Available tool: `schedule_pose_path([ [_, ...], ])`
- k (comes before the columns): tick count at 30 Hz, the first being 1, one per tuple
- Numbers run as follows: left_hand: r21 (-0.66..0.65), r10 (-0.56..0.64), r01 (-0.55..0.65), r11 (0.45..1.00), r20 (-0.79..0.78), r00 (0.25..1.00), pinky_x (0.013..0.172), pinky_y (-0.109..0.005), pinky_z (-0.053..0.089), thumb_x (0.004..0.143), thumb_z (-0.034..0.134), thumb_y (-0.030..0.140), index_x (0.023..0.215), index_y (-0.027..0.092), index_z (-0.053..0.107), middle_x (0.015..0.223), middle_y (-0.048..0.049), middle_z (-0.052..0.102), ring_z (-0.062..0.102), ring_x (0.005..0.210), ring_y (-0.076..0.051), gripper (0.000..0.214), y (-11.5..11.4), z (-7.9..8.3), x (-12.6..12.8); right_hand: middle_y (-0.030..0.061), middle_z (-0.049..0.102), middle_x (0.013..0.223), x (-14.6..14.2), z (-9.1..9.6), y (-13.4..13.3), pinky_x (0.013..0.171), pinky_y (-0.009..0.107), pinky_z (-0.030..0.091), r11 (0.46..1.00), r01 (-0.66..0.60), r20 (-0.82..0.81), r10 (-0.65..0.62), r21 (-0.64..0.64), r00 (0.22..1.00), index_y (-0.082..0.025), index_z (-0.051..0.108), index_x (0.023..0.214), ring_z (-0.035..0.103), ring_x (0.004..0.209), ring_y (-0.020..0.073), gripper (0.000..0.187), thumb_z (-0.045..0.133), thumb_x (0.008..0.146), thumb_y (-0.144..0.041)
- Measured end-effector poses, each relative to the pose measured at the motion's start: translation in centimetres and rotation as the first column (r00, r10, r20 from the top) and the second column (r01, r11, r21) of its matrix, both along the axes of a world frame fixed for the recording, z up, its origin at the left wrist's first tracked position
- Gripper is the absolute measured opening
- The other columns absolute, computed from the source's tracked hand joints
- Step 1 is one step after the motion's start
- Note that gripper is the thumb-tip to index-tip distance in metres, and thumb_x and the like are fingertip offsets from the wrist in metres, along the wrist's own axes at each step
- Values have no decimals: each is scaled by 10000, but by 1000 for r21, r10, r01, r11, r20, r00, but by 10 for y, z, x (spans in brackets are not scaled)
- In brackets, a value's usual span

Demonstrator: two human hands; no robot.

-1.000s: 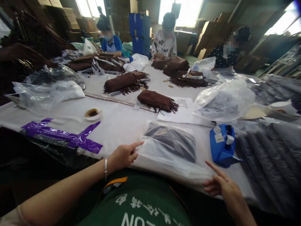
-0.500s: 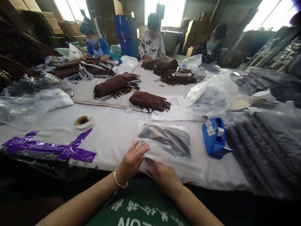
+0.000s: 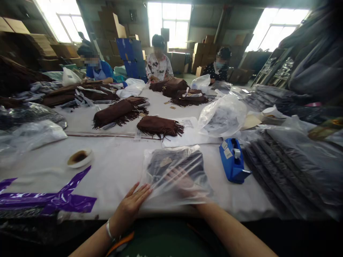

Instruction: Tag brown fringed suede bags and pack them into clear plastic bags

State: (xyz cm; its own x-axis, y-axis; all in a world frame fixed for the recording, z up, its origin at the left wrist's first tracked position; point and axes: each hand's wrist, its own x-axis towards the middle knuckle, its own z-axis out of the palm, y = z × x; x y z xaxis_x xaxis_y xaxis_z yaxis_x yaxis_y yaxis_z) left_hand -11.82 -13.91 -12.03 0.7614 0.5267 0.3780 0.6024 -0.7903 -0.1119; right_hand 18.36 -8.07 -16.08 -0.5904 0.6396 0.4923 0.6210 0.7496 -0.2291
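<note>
Along the white table's (image 3: 112, 153) front edge, we are steadying a clear bag (image 3: 159, 180) around a dark folded item (image 3: 187, 157); our right hand (image 3: 184, 184) is lying inside, fingers extended, ungripping, while our left hand (image 3: 131, 201), unclenched, should be pressing lightly, avoiding creases.

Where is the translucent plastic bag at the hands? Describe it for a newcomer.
On the white table, find the blue plastic tape dispenser. Left of it, at the near edge, is the dark-filled, translucent plastic bag. Unlike the puffed clear plastic bag beyond, it lies flat, a bare right hand showing through it.
</note>
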Motion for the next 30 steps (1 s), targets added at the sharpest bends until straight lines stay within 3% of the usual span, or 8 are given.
schedule_pose_path([
  [5,37,86,-82,996,-126,988,1151,-481,237,828,276,-45,1436,161,257,1441,-72,377,320,1350,-195,643,2,2,-4,43,320,1463,6,-11,-19,1080,539,352,998,21,73,-25,56,997,-248,269,1433,325,1335,291,637,442,846,-70],
  [8,34,61,-58,998,-99,993,1117,-465,329,829,304,-35,1432,140,267,1455,-87,350,284,1367,-224,629,6,3,26,39,322,1466,9,-11,-16,1088,533,340,997,26,94,-32,71,995,-249,266,1434,310,1340,296,656,398,838,-9],
  [11,-7,-87,87,996,-45,995,1080,-428,406,875,364,26,1390,146,358,1386,-78,457,384,1316,-206,529,14,-1,59,27,335,1467,20,-11,-26,1066,484,389,995,72,75,-77,72,994,-264,286,1425,322,1339,277,603,452,867,-107],
  [16,-115,-168,175,978,75,983,1051,-389,449,907,379,62,1331,162,439,1283,-75,563,510,1214,-174,441,27,-20,70,82,351,1460,47,-35,-95,1041,456,428,945,327,-16,-327,-7,945,-210,274,1434,294,1356,268,569,468,900,-224],
  [19,-154,-160,177,972,114,980,1060,-389,438,906,378,62,1331,175,444,1278,-76,566,509,1214,-177,445,28,-25,65,102,499,1350,48,-59,-137,950,486,502,904,426,-55,-427,-41,902,-238,243,1444,477,1233,286,592,483,904,-257],
  [22,-156,-166,188,970,139,976,1056,-389,441,889,378,51,1333,172,442,1277,-79,566,503,1220,-182,464,29,-24,64,68,599,1237,42,-71,-161,889,481,539,916,396,-108,-401,-65,910,-289,244,1439,589,1100,265,581,471,909,-226],
  [26,-132,-200,216,967,127,972,1047,-382,448,853,372,31,1333,159,439,1277,-83,566,500,1223,-183,501,30,-20,65,41,611,1222,55,-45,-169,936,362,519,925,322,-292,-371,-201,882,-287,441,1340,581,1117,215,456,463,901,-167],
  [30,-65,-220,226,972,94,971,1046,-325,441,867,401,59,1317,168,460,1252,-58,589,524,1197,-163,467,30,-20,64,22,688,1036,84,9,-153,799,255,563,880,261,-531,-453,-398,716,-291,580,1186,664,906,166,303,489,904,-229],
])
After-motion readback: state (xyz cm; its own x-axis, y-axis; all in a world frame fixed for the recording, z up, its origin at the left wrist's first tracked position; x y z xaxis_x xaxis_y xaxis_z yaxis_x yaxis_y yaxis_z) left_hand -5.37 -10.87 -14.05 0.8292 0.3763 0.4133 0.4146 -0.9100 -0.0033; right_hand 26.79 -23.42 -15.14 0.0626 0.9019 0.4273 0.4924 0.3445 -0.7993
